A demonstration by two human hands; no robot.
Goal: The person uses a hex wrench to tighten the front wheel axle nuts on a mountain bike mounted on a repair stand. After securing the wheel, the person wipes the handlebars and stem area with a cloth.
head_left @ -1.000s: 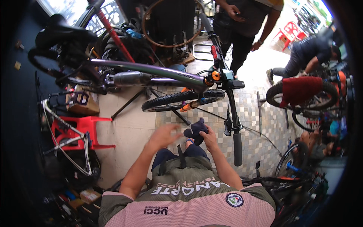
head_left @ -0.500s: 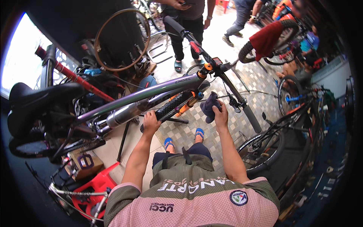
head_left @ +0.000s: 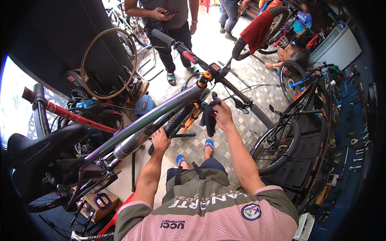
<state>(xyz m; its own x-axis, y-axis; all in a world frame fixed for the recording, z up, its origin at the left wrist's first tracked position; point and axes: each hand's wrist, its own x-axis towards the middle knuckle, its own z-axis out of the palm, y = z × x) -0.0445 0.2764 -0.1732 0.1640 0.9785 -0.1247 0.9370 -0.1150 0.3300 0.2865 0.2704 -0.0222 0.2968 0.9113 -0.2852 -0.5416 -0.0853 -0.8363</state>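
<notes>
A purple-green mountain bike [head_left: 150, 110] stands in front of me, its saddle [head_left: 44, 146] at the left and its handlebar [head_left: 237, 93] at the upper right. Fingers curled over the knobby front tyre [head_left: 174, 123], my left hand [head_left: 161, 140] grips it below the frame. My right hand [head_left: 223, 115] pinches a dark cloth [head_left: 208, 118], which hangs down just right of the orange fork [head_left: 191, 118]. From this angle I cannot tell whether the cloth touches the fork. A silver bottle [head_left: 128, 145] sits in the frame.
Beyond the handlebar stands a person [head_left: 171, 24] holding a phone. Another bike [head_left: 281, 140] is at the right, beside a wall of tools [head_left: 354, 140]. A bare wheel rim [head_left: 83, 68] leans at the far left; a cardboard box [head_left: 105, 205] lies lower left.
My right hand has brought the cloth left, closer to the fork, and the cloth now hangs longer. My left hand stays on the tyre. The whole view has shifted.
</notes>
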